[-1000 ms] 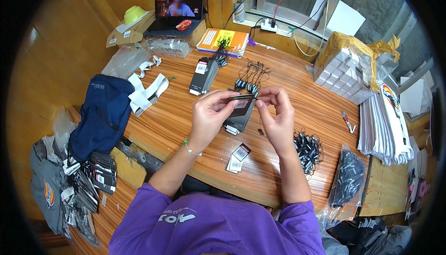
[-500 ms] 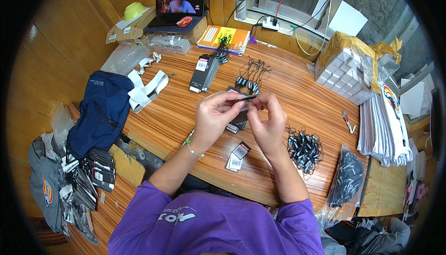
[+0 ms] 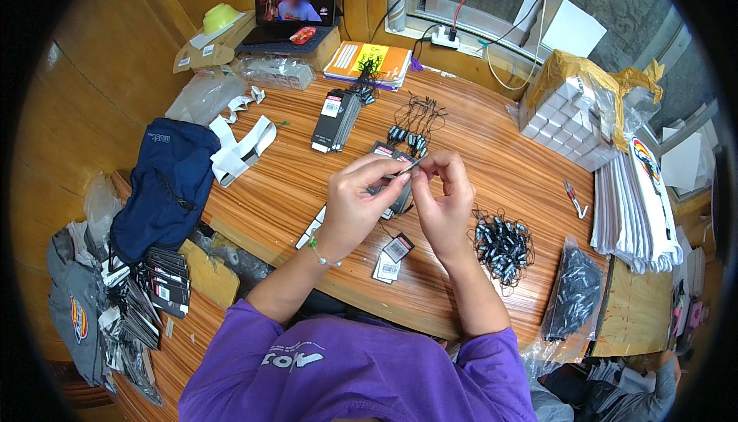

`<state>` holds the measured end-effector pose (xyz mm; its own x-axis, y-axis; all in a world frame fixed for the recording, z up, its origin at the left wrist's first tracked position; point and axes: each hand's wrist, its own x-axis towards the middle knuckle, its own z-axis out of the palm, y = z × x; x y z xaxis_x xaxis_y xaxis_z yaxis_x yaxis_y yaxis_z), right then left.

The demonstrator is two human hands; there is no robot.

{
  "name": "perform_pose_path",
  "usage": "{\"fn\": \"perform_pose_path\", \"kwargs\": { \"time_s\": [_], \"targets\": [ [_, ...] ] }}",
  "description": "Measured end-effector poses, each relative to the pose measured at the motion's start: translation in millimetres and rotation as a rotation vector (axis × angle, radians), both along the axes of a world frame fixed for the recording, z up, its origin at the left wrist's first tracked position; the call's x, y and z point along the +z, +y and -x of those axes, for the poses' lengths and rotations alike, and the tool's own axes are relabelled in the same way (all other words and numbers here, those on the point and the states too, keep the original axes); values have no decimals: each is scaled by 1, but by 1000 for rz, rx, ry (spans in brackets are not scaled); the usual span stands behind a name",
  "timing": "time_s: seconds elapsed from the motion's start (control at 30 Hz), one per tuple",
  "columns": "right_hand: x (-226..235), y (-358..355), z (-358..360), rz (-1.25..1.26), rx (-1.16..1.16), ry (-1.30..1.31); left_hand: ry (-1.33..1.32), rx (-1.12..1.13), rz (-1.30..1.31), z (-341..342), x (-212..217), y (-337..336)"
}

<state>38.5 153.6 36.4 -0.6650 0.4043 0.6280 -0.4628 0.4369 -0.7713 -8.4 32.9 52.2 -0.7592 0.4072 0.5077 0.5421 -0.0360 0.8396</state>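
At frame centre, the left hand (image 3: 355,205) and right hand (image 3: 444,205) are pinching one thin dark tag (image 3: 411,164). Such a fingertip-only grip is probably risking a drop onto the desk (image 3: 292,191).

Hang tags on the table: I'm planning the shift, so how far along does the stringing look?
Looks early to midway. Seemingly done: a small cluster of strung pieces beyond the hands. In hand: the left hand and right hand pinch one dark tag between them. Left: a stack of dark tags, a pile of loose black string fasteners and a full bag of them.
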Motion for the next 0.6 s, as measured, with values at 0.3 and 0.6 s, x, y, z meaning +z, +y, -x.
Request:
{"fn": "perform_pose_path", "kwargs": {
  "time_s": [0.3,0.6],
  "targets": [
    [21,5,-9,476,383,-225,647,138,92,15,3,-12],
    [9,13,-2,724,264,-134,882,85,218,13,4,-9]
  ]
}}
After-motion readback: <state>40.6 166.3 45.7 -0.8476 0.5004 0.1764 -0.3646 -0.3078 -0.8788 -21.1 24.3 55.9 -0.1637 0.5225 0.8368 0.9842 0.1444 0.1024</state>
